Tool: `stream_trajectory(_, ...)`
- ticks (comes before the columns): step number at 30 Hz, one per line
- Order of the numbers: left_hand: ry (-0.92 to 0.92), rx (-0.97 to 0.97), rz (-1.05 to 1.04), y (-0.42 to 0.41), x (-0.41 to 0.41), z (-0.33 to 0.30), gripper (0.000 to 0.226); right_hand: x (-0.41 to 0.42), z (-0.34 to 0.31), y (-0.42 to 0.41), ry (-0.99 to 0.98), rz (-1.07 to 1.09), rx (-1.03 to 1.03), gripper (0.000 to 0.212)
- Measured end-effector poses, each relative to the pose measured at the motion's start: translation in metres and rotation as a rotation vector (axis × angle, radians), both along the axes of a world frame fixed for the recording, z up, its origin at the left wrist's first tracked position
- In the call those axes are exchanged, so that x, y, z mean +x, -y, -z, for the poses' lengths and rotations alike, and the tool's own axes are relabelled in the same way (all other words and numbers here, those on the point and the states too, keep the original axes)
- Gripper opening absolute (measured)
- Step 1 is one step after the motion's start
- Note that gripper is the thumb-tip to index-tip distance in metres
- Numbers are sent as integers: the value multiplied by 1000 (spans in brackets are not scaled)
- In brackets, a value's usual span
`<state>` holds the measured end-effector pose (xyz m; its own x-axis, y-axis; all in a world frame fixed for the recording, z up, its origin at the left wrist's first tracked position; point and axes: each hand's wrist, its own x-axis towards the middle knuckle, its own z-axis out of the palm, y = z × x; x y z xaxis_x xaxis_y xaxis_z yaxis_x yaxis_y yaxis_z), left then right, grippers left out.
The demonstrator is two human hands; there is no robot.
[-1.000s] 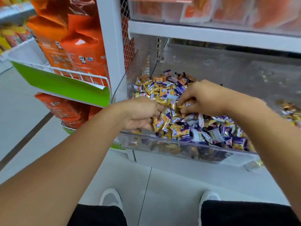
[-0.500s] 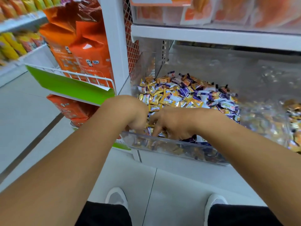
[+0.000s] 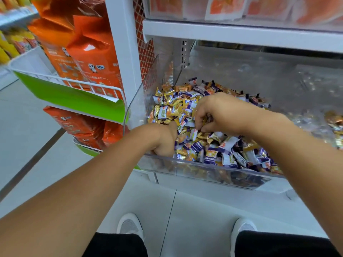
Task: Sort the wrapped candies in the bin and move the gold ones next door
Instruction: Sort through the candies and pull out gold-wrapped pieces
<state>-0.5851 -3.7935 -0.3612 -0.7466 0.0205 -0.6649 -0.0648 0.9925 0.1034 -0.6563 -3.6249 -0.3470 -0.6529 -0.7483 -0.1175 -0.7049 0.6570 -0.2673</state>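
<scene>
Sorting looks barely underway: the clear plastic bin [image 3: 204,167] is heaped with mixed gold and purple-white wrapped candies [image 3: 213,145], crinkly foil pillows. A few gold ones lie in the next bin [image 3: 334,119], far right. The right hand [image 3: 219,112] pinches wrappers mid-pile; the left hand [image 3: 163,140] is curled at the near-left corner, its grip hidden.
</scene>
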Motion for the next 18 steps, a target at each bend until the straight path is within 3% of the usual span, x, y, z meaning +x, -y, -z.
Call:
stream_trajectory(3,-1,486,-383,6,-8,9,52,-4,-1,-13,-55,24,-112,18)
stream_trajectory(5,-70,678,-522,8,-12,11,35,-3,-1,-21,-68,65,-200,19)
stream_trajectory(9,-98,836,-559,7,-16,9,31,1,-3,-34,31,201,-401,33)
stream_trajectory(12,-173,982,-648,10,-20,4,68,3,-1,-36,148,222,-458,49)
stream_trajectory(18,-363,986,-512,10,-17,2,45,7,-3,-35,218,275,-571,49)
